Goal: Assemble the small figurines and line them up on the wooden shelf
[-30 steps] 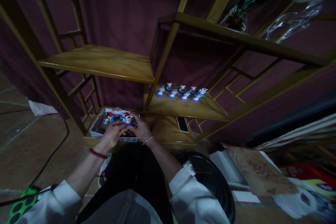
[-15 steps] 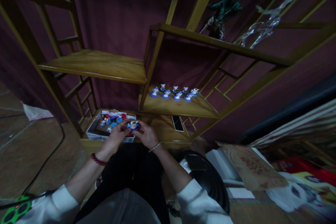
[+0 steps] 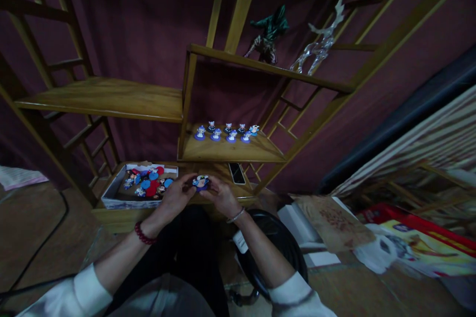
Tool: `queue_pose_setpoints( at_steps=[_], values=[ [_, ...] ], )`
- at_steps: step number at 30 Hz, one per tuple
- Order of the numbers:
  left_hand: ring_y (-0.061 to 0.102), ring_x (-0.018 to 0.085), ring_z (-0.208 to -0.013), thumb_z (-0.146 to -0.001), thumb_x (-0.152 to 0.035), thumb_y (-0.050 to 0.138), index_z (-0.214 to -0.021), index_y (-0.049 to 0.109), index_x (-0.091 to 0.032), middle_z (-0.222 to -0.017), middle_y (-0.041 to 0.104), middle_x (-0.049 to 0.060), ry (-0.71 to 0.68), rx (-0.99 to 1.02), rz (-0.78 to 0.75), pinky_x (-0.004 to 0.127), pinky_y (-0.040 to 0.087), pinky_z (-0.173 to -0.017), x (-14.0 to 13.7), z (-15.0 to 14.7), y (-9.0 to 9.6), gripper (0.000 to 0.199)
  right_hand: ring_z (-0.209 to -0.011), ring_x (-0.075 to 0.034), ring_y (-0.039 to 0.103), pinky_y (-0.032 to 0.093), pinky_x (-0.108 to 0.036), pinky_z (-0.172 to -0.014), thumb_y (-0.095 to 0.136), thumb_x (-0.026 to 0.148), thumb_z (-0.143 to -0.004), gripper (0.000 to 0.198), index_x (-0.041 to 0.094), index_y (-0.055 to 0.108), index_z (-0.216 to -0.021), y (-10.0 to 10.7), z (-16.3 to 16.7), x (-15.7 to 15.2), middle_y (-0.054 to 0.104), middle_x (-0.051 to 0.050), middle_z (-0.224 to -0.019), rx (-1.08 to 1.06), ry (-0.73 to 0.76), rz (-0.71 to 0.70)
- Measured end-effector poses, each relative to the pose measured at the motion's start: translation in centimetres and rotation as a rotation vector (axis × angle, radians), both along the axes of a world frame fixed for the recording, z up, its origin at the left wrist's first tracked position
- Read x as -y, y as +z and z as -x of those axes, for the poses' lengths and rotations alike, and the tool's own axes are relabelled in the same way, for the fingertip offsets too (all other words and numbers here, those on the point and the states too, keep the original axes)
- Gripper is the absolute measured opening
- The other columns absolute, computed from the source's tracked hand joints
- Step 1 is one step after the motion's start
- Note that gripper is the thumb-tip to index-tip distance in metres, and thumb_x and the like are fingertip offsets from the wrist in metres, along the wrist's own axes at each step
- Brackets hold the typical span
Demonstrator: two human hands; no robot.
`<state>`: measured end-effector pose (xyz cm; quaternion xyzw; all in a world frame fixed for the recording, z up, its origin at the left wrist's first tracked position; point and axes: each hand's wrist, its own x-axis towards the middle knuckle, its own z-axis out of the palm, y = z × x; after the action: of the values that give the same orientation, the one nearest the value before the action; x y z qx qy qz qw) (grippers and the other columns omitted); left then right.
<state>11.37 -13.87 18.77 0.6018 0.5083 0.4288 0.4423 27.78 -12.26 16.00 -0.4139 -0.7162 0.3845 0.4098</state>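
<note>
Between my two hands is a small toy figurine with a blue and white top and a purple base. My left hand grips it from the left, and my right hand from the right, fingers closed at its edges. Left of my hands, an open cardboard box holds several loose figurines in red, blue and white. On the shelf above stand several figurines in two rows: purple-based ones in front, dark-bodied ones behind, and a blue one at the right end.
A phone lies on the lower shelf right of my hands. Above stand a green statue and a clear deer ornament. Beside my right arm are a black round stool, a cardboard piece and a plastic bag.
My hands have moved right with the figurine, from over the box's right edge to beside the box. The view has turned to the right, so the shelf appears further left.
</note>
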Motion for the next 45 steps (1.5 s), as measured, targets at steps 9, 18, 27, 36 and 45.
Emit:
queue_pose_setpoints(
  at_steps=[9,18,27,36,45],
  values=[
    [0.061,0.014,-0.088,-0.073,-0.010,0.047,-0.108,0.057,-0.017,-0.101,0.065,0.005,-0.055,-0.027,-0.121,0.027,0.046,-0.083,-1.6,-4.3,0.8,0.038,-0.095,-0.018,0.059,0.046,-0.033,-0.089,0.066,0.030,-0.069,0.038,0.024,0.056,-0.105,2.3,-4.8,0.1,0.062,-0.002,-0.104,-0.049,-0.068,-0.032],
    [0.060,0.014,-0.093,-0.071,-0.005,0.043,-0.104,0.060,-0.013,-0.104,0.065,0.007,-0.095,-0.094,-0.187,0.026,0.044,-0.086,-3.8,-9.3,3.2,0.038,-0.096,-0.019,0.060,0.045,-0.035,-0.090,0.067,0.029,-0.067,0.038,0.021,0.056,-0.103,4.2,-9.1,-1.6,0.064,-0.004,-0.102,-0.135,-0.124,-0.017],
    [0.060,0.015,-0.090,-0.070,-0.002,0.044,-0.098,0.063,-0.015,-0.099,0.066,0.007,-0.104,-0.099,-0.202,0.029,0.044,-0.085,-6.1,-13.5,4.6,0.036,-0.095,-0.020,0.060,0.045,-0.035,-0.090,0.069,0.034,-0.064,0.039,0.020,0.057,-0.099,5.4,-12.8,-3.5,0.065,-0.004,-0.102,-0.124,-0.221,-0.002],
    [0.061,0.013,-0.088,-0.072,-0.003,0.048,-0.102,0.057,-0.012,-0.102,0.064,0.010,-0.180,0.109,-0.108,0.025,0.047,-0.080,-9.1,-17.7,3.4,0.033,-0.091,-0.020,0.060,0.045,-0.037,-0.087,0.070,0.038,-0.060,0.044,0.018,0.057,-0.097,5.6,-16.4,-6.6,0.065,-0.006,-0.098,-0.074,-0.359,-0.046],
    [0.056,0.017,-0.100,-0.068,-0.001,0.045,-0.113,0.056,-0.015,-0.110,0.062,0.009,-0.205,-0.088,-0.214,0.029,0.043,-0.086,-11.4,-19.8,3.7,0.048,-0.077,-0.016,0.059,0.047,-0.030,-0.075,0.069,0.039,-0.057,0.041,0.017,0.060,-0.091,5.6,-19.5,-10.0,0.065,-0.003,-0.084,0.019,-0.444,-0.069]
  ],
)
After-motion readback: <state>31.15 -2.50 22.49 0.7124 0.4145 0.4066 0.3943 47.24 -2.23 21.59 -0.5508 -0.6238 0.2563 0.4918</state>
